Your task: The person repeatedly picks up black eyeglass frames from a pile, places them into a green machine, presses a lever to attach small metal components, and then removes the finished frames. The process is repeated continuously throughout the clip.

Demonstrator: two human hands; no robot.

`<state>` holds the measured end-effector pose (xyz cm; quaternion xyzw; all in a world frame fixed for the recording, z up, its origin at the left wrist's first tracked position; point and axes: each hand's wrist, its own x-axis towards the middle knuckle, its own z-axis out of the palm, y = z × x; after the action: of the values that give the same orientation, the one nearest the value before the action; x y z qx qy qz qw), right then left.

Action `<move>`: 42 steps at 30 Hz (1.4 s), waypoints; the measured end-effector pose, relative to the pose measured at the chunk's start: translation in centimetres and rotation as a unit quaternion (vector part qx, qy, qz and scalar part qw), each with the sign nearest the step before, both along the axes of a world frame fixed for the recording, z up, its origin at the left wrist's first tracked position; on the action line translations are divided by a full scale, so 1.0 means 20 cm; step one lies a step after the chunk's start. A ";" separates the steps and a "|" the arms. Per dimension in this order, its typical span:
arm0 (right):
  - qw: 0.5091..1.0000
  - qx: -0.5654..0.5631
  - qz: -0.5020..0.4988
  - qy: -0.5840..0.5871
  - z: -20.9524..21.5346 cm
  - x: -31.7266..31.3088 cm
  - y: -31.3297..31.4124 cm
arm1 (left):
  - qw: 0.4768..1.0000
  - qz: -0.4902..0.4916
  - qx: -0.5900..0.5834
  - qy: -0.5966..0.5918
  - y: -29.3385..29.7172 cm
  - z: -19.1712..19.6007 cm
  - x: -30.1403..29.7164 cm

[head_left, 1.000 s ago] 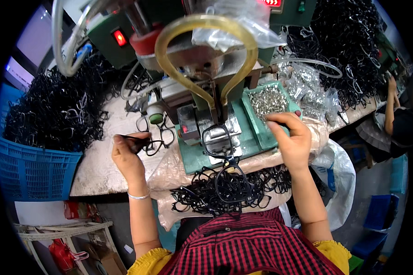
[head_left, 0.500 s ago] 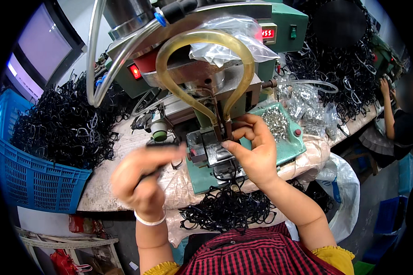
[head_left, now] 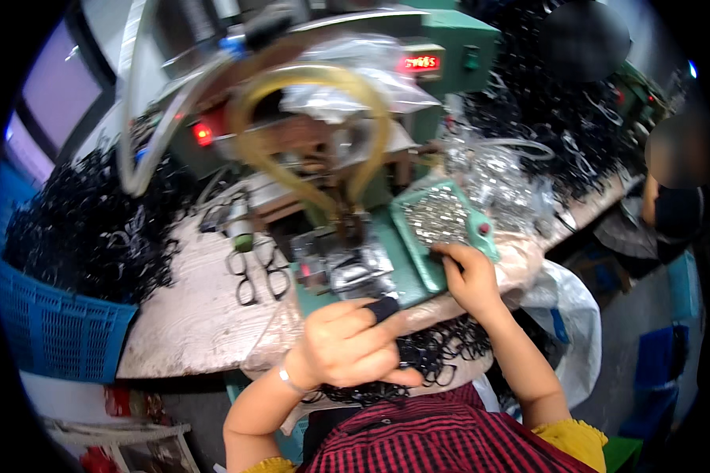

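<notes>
My left hand (head_left: pixel 347 347) is over the front edge of the table, above a pile of black eyeglass frames (head_left: pixel 442 347). Its fingers are loosely bent and apart, with a dark patch at one finger and nothing plainly held. At the green tray (head_left: pixel 416 260) of small metal parts (head_left: pixel 438 217), the fingertips of my right hand (head_left: pixel 473 276) are bent down onto the near edge of the parts. Whatever they pinch is too small to make out. Between the hands and the press head stands the metal fixture (head_left: pixel 359 272). A black eyeglass frame (head_left: pixel 246 277) lies on the table left of it.
The press with its looping yellowish hose (head_left: pixel 383 118) rises over the fixture. A blue basket (head_left: pixel 63 335) heaped with black frames (head_left: pixel 95 229) stands at left. Clear plastic bags (head_left: pixel 509 181) and more frames lie at right, near another person (head_left: pixel 674 201).
My left hand has moved from left of the fixture to the front pile. My right hand has left the fixture for the parts tray. An eyeglass frame now shows on the table at left.
</notes>
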<state>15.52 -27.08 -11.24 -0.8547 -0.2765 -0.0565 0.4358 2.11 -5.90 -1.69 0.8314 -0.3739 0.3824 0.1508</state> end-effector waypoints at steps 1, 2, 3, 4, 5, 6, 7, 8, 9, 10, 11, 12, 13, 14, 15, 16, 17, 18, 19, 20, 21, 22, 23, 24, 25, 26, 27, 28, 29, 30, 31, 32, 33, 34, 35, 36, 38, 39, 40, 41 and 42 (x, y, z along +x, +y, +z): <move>0.999 0.044 0.013 0.017 -0.01 0.05 -0.01 | 1.000 0.001 0.000 0.012 0.01 0.00 -0.02; 0.992 0.115 -0.035 0.037 0.04 0.08 0.00 | 1.000 0.010 0.012 0.026 0.01 0.01 -0.03; 0.982 0.178 -0.058 -0.015 0.06 0.15 0.00 | 0.999 0.018 0.023 0.037 0.00 0.02 -0.05; 0.979 0.186 -0.074 -0.026 0.07 0.21 -0.01 | 0.998 0.030 0.011 0.045 -0.01 0.00 -0.05; 0.980 0.177 -0.087 0.020 0.01 0.26 -0.04 | 0.998 0.036 0.000 0.057 -0.01 -0.02 -0.04; 0.984 0.137 -0.103 0.043 -0.03 0.26 -0.05 | 0.998 0.030 -0.008 0.053 -0.01 -0.03 -0.04; 0.990 0.118 -0.079 0.019 -0.05 0.22 -0.05 | 0.998 0.033 -0.016 0.050 -0.01 -0.04 -0.05; 0.995 0.065 -0.077 -0.016 -0.04 0.16 -0.07 | 0.996 0.032 -0.035 0.072 -0.02 -0.04 -0.04; 0.994 0.015 -0.084 -0.061 -0.04 0.12 -0.08 | 0.997 0.025 -0.029 0.068 -0.03 -0.03 -0.02; 0.993 -0.036 -0.102 -0.044 -0.05 0.06 -0.10 | 0.996 0.017 -0.030 0.078 -0.04 -0.04 -0.03; 0.991 -0.073 -0.109 -0.038 -0.04 0.04 -0.09 | 0.997 0.021 -0.020 0.074 -0.04 -0.01 -0.03; 0.989 -0.078 -0.113 -0.045 -0.04 0.02 -0.08 | 0.996 0.025 -0.029 0.077 -0.05 -0.01 -0.03; 0.985 -0.107 -0.128 -0.052 -0.05 0.01 -0.06 | 0.997 0.027 -0.024 0.070 -0.04 -0.04 -0.06; 0.977 -0.139 -0.147 -0.068 -0.07 0.04 -0.03 | 0.997 0.037 -0.016 0.065 -0.03 -0.06 -0.09; 0.979 -0.139 -0.141 -0.038 -0.19 0.10 0.03 | 0.997 0.053 -0.009 0.061 -0.02 -0.09 -0.12; 0.974 -0.157 -0.148 -0.064 -0.27 0.13 0.09 | 0.990 0.091 -0.071 0.075 0.10 -0.26 -0.21; 0.948 -0.208 -0.192 -0.147 -0.22 0.12 0.13 | 0.980 0.115 -0.139 0.087 0.13 -0.32 -0.24; 0.970 -0.176 -0.152 -0.068 -0.17 0.12 0.08 | 0.974 0.154 -0.155 0.060 0.15 -0.44 -0.12; 0.976 -0.139 -0.122 -0.112 -0.24 0.12 0.08 | 0.961 0.219 -0.163 0.042 0.15 -0.40 -0.09; 0.983 -0.034 -0.121 -0.137 -0.18 0.07 0.06 | 0.939 0.307 -0.157 0.025 0.19 -0.30 -0.11; 0.986 -0.011 -0.115 -0.117 -0.15 0.09 0.02 | 0.908 0.392 -0.150 0.009 0.22 -0.22 -0.14; 0.989 0.018 -0.114 -0.094 -0.14 0.10 0.00 | 0.873 0.469 -0.136 -0.005 0.29 -0.18 -0.14; 0.991 0.055 -0.102 -0.073 -0.09 0.09 0.01 | 0.782 0.600 0.095 0.137 0.58 -0.28 -0.21; 0.988 0.063 -0.110 -0.085 -0.11 0.07 0.04 | 0.824 0.530 0.141 0.144 0.86 -0.51 -0.21; 0.987 0.089 -0.095 -0.095 -0.11 0.08 0.06 | 0.850 0.469 0.190 0.145 0.99 -0.66 -0.23; 0.984 0.118 -0.087 -0.103 -0.11 0.08 0.06 | 0.858 0.447 0.177 0.183 0.99 -0.67 -0.29; 0.981 0.145 -0.077 -0.103 -0.13 0.07 0.08 | 0.859 0.444 0.145 0.210 0.94 -0.65 -0.37; 0.984 0.150 -0.067 -0.075 -0.14 0.07 0.07 | 0.857 0.453 0.118 0.216 0.92 -0.63 -0.35; 0.986 0.142 -0.067 -0.061 -0.15 0.04 0.06 | 0.852 0.461 0.092 0.229 0.90 -0.62 -0.34; 0.988 0.130 -0.064 -0.054 -0.15 0.03 0.05 | 0.849 0.469 0.059 0.236 0.89 -0.61 -0.29; 0.990 0.118 -0.061 -0.048 -0.15 0.03 0.05 | 0.846 0.477 0.023 0.238 0.89 -0.59 -0.25; 0.991 0.111 -0.057 -0.038 -0.15 0.03 0.05 | 0.846 0.481 -0.017 0.232 0.89 -0.56 -0.18; 0.991 0.117 -0.042 -0.046 -0.12 0.04 0.07 | 0.841 0.488 -0.058 0.226 0.90 -0.53 -0.15; 0.991 0.123 -0.027 -0.054 -0.09 0.06 0.09 | 0.836 0.491 -0.090 0.227 0.92 -0.52 -0.09; 0.990 0.130 -0.015 -0.061 -0.07 0.08 0.12 | 0.832 0.491 -0.098 0.240 0.94 -0.54 -0.03; 0.990 0.128 -0.013 -0.051 -0.07 0.10 0.15 | 0.825 0.491 -0.095 0.263 0.98 -0.57 0.03; 0.986 0.157 -0.022 -0.056 -0.12 0.11 0.18 | 0.800 0.495 -0.090 0.328 1.03 -0.69 0.12; 0.982 0.176 -0.022 -0.063 -0.14 0.13 0.19 | 0.781 0.504 -0.104 0.355 1.05 -0.74 0.10; 0.982 0.184 -0.020 -0.029 -0.14 0.11 0.18 | 0.757 0.515 -0.128 0.381 1.08 -0.76 0.06; 0.984 0.172 -0.032 -0.038 -0.14 0.10 0.15 | 0.731 0.526 -0.157 0.405 1.08 -0.77 0.02; 0.986 0.156 -0.043 -0.038 -0.15 0.07 0.10 | 0.700 0.536 -0.190 0.431 1.11 -0.78 -0.04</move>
<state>16.92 -25.08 -14.15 -0.7844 -0.2433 -0.1505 0.5504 1.39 16.31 -17.33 0.9190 0.3216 0.0610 0.2196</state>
